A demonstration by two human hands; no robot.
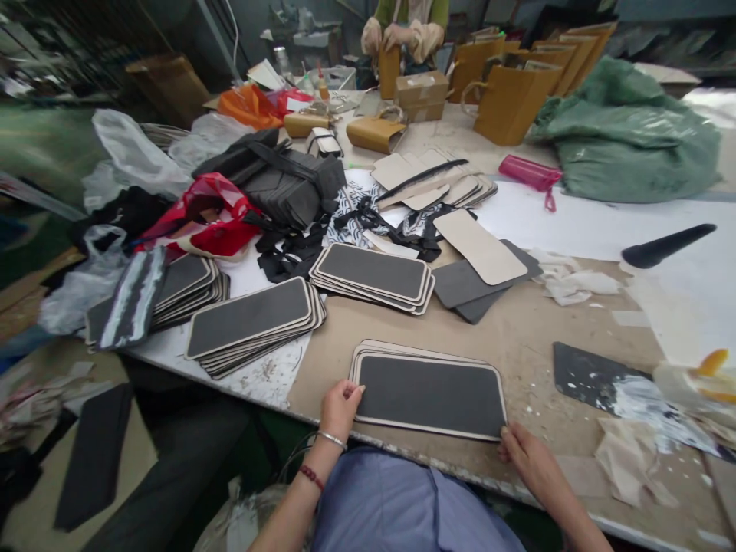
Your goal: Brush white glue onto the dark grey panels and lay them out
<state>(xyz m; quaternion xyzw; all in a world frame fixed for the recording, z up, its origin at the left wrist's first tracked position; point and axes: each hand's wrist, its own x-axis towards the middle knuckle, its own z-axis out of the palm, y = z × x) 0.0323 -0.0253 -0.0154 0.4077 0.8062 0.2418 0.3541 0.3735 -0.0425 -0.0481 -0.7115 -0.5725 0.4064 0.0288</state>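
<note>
A dark rectangular panel with a beige rim (428, 395) lies on top of a short stack of similar panels at the table's near edge. My left hand (340, 406) pinches its left end, the fingers pressed together. At the panel's lower right corner, my right hand (520, 448) grips the edge between thumb and fingers. Behind it sits another stack of rimmed panels (373, 272), and to the left is a further stack (250, 316). A beige panel (481, 245) rests across dark grey ones (468, 287).
White glue is smeared over a dark piece (598, 379) at the right, near crumpled cloth (629, 460). A black tool (667, 245) lies farther back. Plastic bags and red fabric (212, 215) crowd the left. Across the table, a person's hands (399, 37) hold a tan bag (389, 73).
</note>
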